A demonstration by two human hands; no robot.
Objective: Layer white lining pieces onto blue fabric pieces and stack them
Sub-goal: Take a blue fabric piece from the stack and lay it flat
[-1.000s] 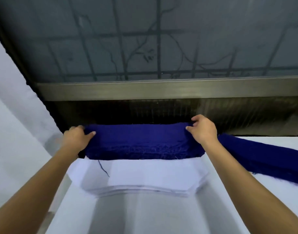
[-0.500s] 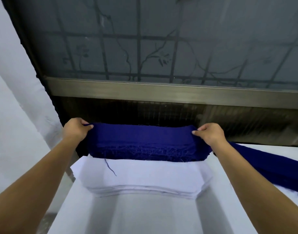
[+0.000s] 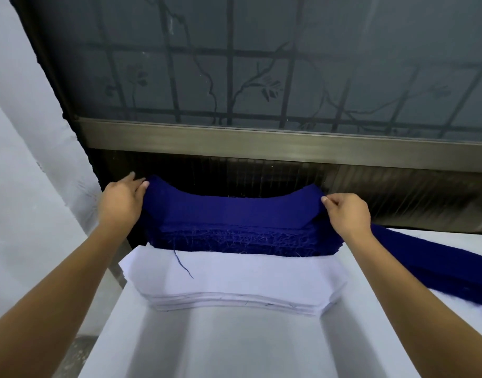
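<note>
Top piece: the blue piece (image 3: 234, 211) is lying on top of the blue pile (image 3: 234, 240), at the far edge of the desk (image 3: 234, 347), just below the window (image 3: 261, 77).
Long way: it is running left to right, with one end at each hand.
Left hand: the left hand (image 3: 122, 203) is holding the left end, and its fingers (image 3: 141, 186) are pinching the cloth there.
Right hand: the right hand (image 3: 347, 214) is holding the right end, and its fingers (image 3: 329, 200) are pinching the corner.
Shape now: both ends are lifting up and the middle is sagging down onto the pile.
Which hand is nearer: neither, since each one is already gripping its own end.
White pile: the white pile (image 3: 234, 276) is sitting on the near side of the blue pile, touching it, so it is closer to the person than the blue piece.
Next move: I am guessing the blue piece is going to come toward the person, over the white pile, and both hands need to be pulling evenly so it is staying flat.
Thread: a loose blue thread (image 3: 182, 264) is lying across the white pile.
Other blue pile: a long blue heap (image 3: 439, 266) is lying on the right side of the desk.
Boxes or trays: none are showing; the piles are sitting right on the desk.
</note>
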